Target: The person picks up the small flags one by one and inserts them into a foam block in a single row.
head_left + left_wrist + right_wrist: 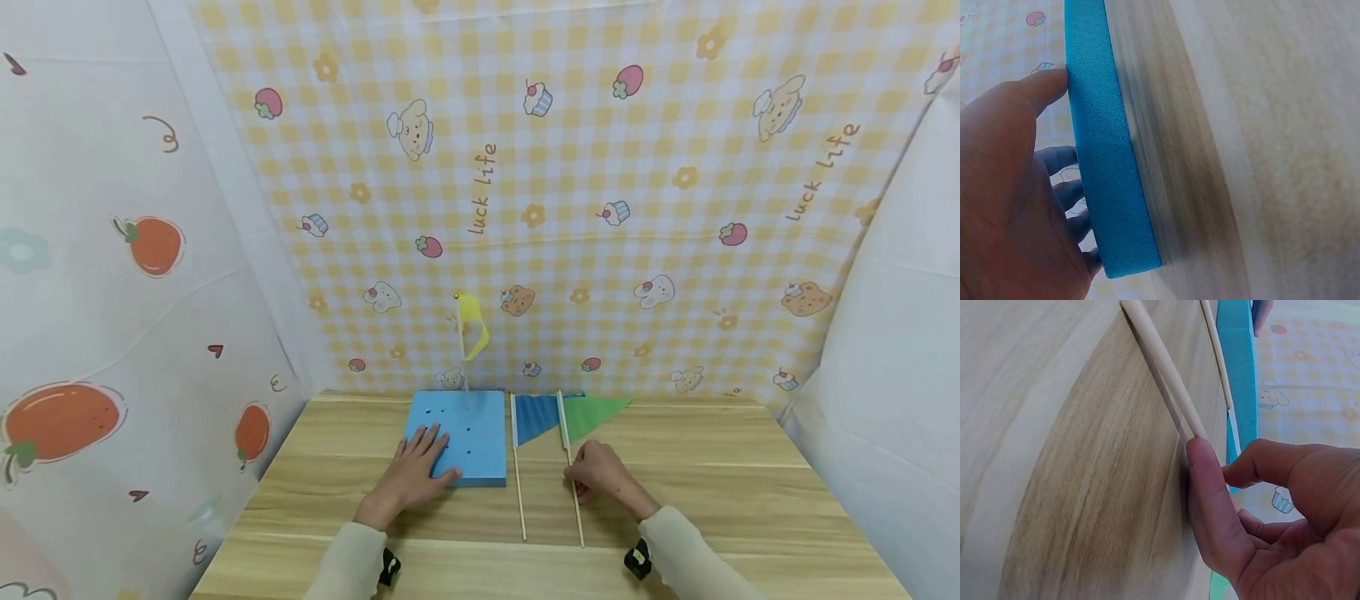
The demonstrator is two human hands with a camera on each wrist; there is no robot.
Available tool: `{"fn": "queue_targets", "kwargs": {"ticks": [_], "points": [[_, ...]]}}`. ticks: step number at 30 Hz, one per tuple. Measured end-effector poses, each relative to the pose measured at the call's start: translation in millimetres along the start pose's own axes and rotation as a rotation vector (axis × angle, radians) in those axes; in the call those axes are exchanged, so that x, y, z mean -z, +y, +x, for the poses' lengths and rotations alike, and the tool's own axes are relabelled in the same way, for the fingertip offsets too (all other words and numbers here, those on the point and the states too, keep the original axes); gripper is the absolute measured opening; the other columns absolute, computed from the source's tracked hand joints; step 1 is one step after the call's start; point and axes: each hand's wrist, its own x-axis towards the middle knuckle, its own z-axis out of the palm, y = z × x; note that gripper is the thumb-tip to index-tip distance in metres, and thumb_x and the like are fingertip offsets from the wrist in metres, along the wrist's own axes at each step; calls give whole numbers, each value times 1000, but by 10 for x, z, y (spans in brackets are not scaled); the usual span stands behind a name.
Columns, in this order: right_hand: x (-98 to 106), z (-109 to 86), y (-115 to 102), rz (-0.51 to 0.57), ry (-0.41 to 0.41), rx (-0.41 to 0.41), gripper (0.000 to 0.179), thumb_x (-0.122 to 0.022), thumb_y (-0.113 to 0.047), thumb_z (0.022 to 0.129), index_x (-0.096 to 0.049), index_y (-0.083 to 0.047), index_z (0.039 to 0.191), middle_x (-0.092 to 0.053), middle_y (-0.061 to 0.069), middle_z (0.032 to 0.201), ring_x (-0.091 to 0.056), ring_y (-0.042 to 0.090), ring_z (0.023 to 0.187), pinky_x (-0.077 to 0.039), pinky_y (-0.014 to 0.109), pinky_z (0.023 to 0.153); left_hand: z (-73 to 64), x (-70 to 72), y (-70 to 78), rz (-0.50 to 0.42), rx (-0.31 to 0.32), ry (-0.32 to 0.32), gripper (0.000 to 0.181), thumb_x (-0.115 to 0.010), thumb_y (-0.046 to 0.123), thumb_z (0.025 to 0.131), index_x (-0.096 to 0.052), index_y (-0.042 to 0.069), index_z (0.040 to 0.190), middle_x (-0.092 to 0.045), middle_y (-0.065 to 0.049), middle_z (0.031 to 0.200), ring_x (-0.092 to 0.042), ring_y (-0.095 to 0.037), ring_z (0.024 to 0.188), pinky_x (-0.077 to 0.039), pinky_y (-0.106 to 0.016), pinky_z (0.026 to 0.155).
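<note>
Left hand [416,471] flat on a blue block [486,463], right hand [602,473] pinching a green flag [588,417]

Fingers of the left hand are straight and spread over the near left part of the block's top, its thumb along the near edge; it grips nothing. The right hand is closed on the green flag's stick [578,517], thumb and fingers meeting below the cloth, with the stick's bare end pointing to the near side.

Between the block and that stick, a blue flag [532,418] lies on the worktop [697,454], its stick roughly parallel. The green flag overlaps the blue one's far right tip. Small dark holes [468,430] dot the block's top, and from its far part a yellow flag [476,335] stands nearly upright.

Pale sleeves [697,550] cover both forearms, with a black device [638,559] at each wrist. A yellow checked cloth [570,150] hangs at the far side; on the left is a white cloth [82,317] printed with red fruit.
</note>
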Motion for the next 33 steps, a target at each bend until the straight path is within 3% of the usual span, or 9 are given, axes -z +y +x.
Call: {"fn": "queue_targets", "kwargs": {"ticks": [5, 12, 24, 33], "points": [[25, 4, -15, 17, 36, 37, 27, -72, -1, 86, -64, -3, 60, -66, 6, 52, -63, 11, 40, -57, 28, 46, 3, 3, -5, 3, -1, 4, 79, -62, 53, 105, -42, 5, 164, -28, -20, 175, -21, -45, 164, -18, -69, 130], [83, 6, -66, 41, 53, 115, 24, -72, -6, 90, -69, -2, 66, -67, 8, 53, -67, 20, 47, -49, 26, 51, 6, 4, -10, 0, -2, 1, 79, -62, 53, 105, -42, 5, 164, -28, -20, 175, -21, -45, 164, -17, -69, 130], [65, 8, -237, 116, 112, 123, 8, -69, -3, 88, -68, -5, 80, -71, 7, 67, -72, 19, 56, -62, 34, 57, 14, -11, -15, -1, -2, -2, 78, -62, 53, 105, -43, 5, 163, -28, -20, 175, -21, -46, 164, -17, -69, 130], [71, 32, -366, 179, 124, 203, 5, -66, -2, 89, -63, -4, 86, -67, 6, 76, -73, 16, 61, -66, 40, 63, 23, -11, -31, -13, -15, -4, 78, -62, 51, 105, -42, 5, 163, -28, -21, 175, -20, -48, 163, -16, -70, 129]]}}
